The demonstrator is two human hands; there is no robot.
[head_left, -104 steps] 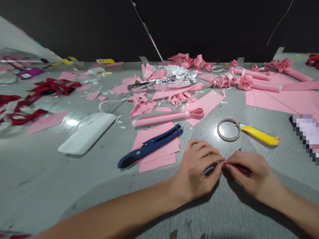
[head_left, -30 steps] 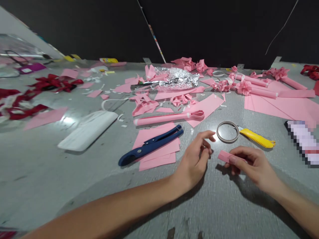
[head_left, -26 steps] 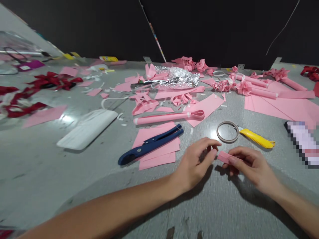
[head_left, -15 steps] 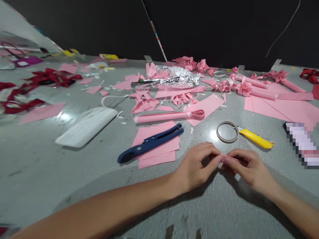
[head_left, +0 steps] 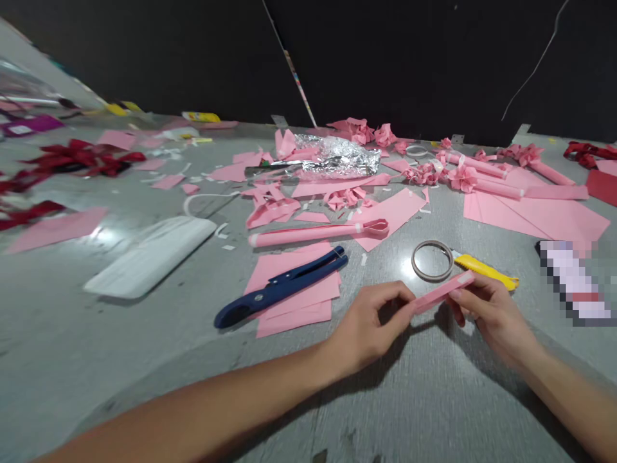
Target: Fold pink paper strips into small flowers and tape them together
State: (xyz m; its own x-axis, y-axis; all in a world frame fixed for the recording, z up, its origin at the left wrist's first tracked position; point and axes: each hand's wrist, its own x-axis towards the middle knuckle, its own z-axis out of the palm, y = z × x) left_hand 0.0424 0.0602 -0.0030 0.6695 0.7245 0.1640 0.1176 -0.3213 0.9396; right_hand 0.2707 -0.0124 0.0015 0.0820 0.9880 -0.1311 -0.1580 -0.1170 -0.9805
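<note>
A narrow folded strip of pink paper (head_left: 439, 295) is held up between my two hands, tilted with its right end higher. My left hand (head_left: 373, 319) pinches its lower left end between thumb and fingers. My right hand (head_left: 489, 312) grips it near the other end, where a pale patch shows on the paper. Just beyond them lie a ring-shaped roll of tape (head_left: 413, 269) and a yellow utility knife (head_left: 486, 271). To the left, dark blue scissors (head_left: 284, 289) rest across stacked pink paper sheets (head_left: 296, 325).
Behind the scissors lies a rolled pink paper tube (head_left: 303, 235). A white power bank-like slab (head_left: 152, 257) with a cord sits left, and a pixelated phone (head_left: 573, 280) right. Crumpled foil (head_left: 340, 157), paper flowers (head_left: 463, 178) and red ribbon (head_left: 80, 159) spread along the black wall (head_left: 409, 58).
The pink strip, mostly hidden in my fingers before, now shows between my hands. My right hand has moved apart from my left and turned its end upward. The view has shifted slightly.
</note>
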